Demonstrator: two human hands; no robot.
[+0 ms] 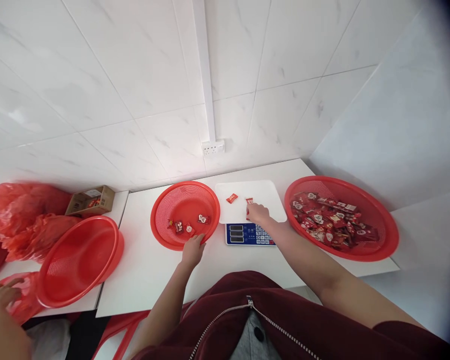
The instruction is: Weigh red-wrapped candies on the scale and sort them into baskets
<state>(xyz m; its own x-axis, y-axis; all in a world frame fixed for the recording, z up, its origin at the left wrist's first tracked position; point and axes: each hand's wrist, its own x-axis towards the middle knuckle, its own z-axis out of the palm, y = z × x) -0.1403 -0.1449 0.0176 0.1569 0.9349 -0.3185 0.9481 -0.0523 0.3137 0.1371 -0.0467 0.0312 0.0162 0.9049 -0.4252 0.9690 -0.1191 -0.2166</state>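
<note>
My right hand (258,213) is over the white weighing tray (225,212) of a digital scale (249,235), its fingers pinched on a small red-wrapped candy (249,201). To the left on the same tray lies another red candy (231,198). At the near edge of a red plastic basket (161,202), my left hand (193,250) grips the rim, fingertips over the inner side. Several wrapped candies (204,219) lie on the bottom of that basket.
On the right, a large red basket (392,242) holds a heap of wrapped candies (333,220). Leftward stand another red basket (86,255), a small cardboard box (75,205) and red plastic bags (26,210). Another person's hand (3,295) is at the far left. A tiled wall (153,75) rises behind.
</note>
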